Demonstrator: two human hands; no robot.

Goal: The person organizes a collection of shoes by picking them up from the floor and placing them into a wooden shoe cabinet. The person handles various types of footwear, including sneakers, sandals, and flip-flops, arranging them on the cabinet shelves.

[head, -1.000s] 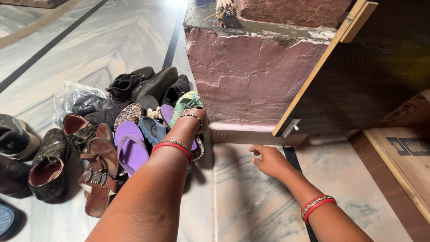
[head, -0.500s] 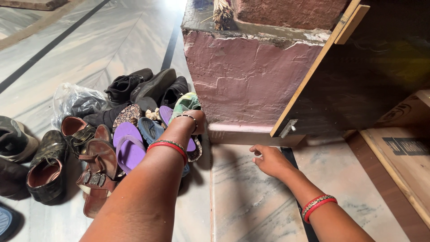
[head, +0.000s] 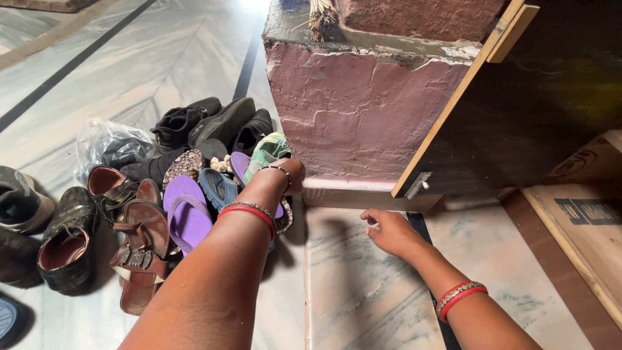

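My left hand (head: 289, 174) is bent down at the wrist into the near-right edge of a pile of footwear. It sits over a purple flip-flop (head: 186, 210) and beside a green patterned slipper (head: 272, 148). Its fingers are hidden behind the wrist, so I cannot see whether they grip anything. Red and beaded bangles circle that forearm. My right hand (head: 389, 232) rests on the marble floor (head: 363, 291) with its fingers loosely curled and nothing in them, just below the corner of an open wooden door (head: 453, 104).
The pile also holds a blue sandal (head: 217, 186), a brown buckled sandal (head: 139, 253), black shoes (head: 220, 123), a brown shoe (head: 65, 240) and a clear plastic bag (head: 107, 146). A pink plastered plinth (head: 363, 110) rises behind. A cardboard box (head: 589, 220) lies at right.
Almost nothing differs: my left hand stays bent into the shoe pile, shifted only slightly right, and my right hand rests at the same spot.
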